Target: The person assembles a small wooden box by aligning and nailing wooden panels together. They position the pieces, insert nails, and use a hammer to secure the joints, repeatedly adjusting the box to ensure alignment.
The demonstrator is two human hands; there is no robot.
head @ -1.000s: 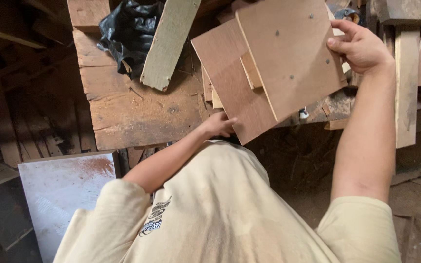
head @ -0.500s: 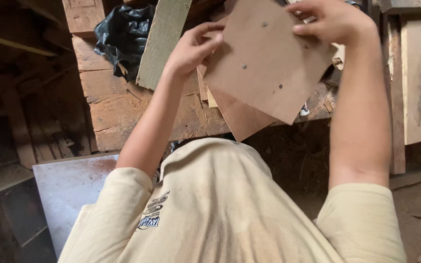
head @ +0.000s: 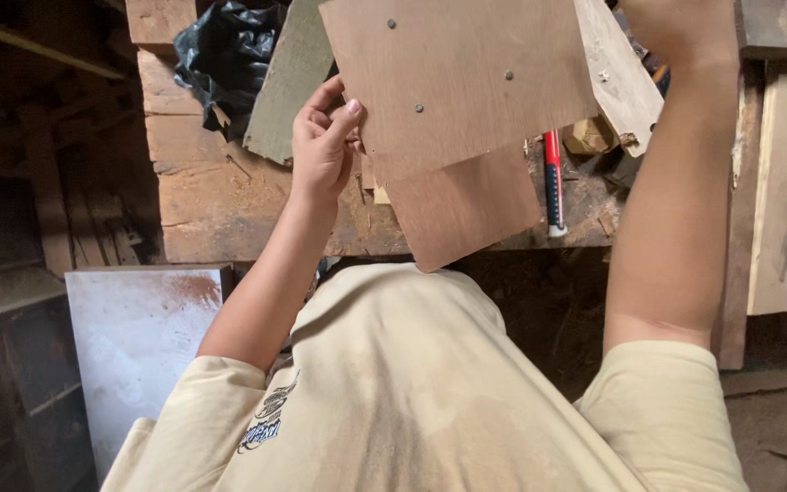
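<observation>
Both hands now lift the plywood board (head: pixel 457 82) above the wooden counter (head: pixel 229 200), the left hand (head: pixel 323 141) having come up off the counter; its grip pinches the board's left edge, while the right hand (head: pixel 676 27) steadies the far side, its grip mostly out of frame.

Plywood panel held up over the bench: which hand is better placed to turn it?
Left, probably. The left hand shows a full grip on the plywood panel's edge, thumb across its face. The right hand is mostly cut off at the frame top, grip unseen.
</observation>
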